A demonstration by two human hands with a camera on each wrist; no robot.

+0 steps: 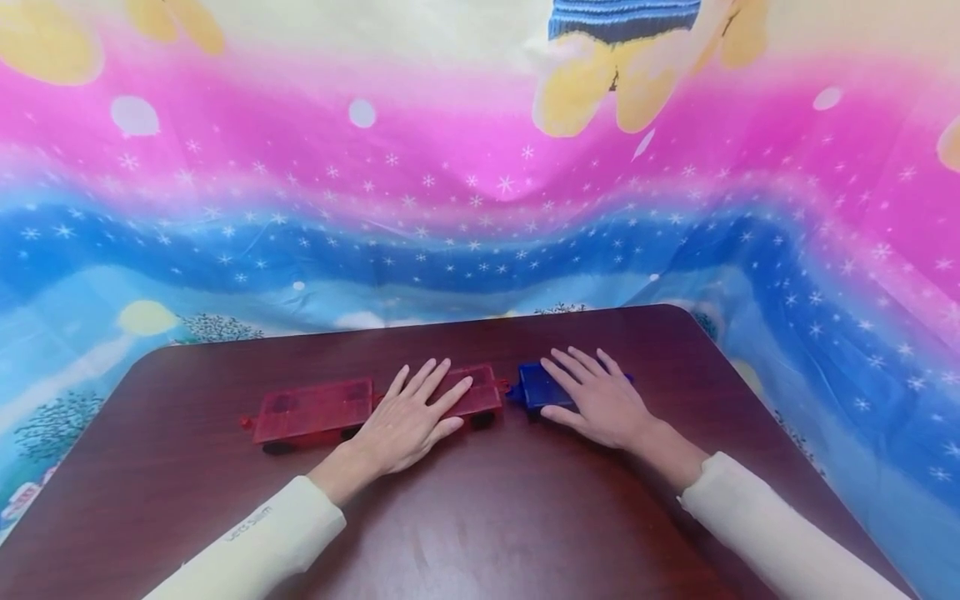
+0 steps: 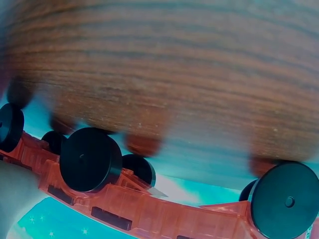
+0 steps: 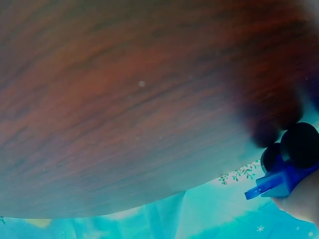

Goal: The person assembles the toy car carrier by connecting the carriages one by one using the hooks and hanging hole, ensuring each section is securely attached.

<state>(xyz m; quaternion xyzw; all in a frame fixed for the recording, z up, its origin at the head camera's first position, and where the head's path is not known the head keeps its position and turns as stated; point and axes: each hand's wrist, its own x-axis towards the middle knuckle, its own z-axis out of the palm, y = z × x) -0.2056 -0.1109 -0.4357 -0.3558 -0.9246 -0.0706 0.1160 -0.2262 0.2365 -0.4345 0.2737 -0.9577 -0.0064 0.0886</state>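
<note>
Two translucent red toy wagons stand in a row on the table, the left one (image 1: pixel 311 408) in plain sight and the right one (image 1: pixel 480 385) partly under my left hand (image 1: pixel 408 423). That hand rests across the right red wagon, fingers spread and straight. A translucent blue toy wagon (image 1: pixel 536 387) stands to the right, mostly covered by my right hand (image 1: pixel 602 404), whose fingers are extended over its top. The red and blue couplings meet between the hands; I cannot tell if they are linked. Black wheels (image 2: pixel 288 201) show in the left wrist view, and a blue coupling (image 3: pixel 264 188) in the right.
The dark wooden table (image 1: pixel 480 517) has rounded far corners. Behind it and along both sides hangs a pink and blue cloth (image 1: pixel 465 242) printed with snowflakes.
</note>
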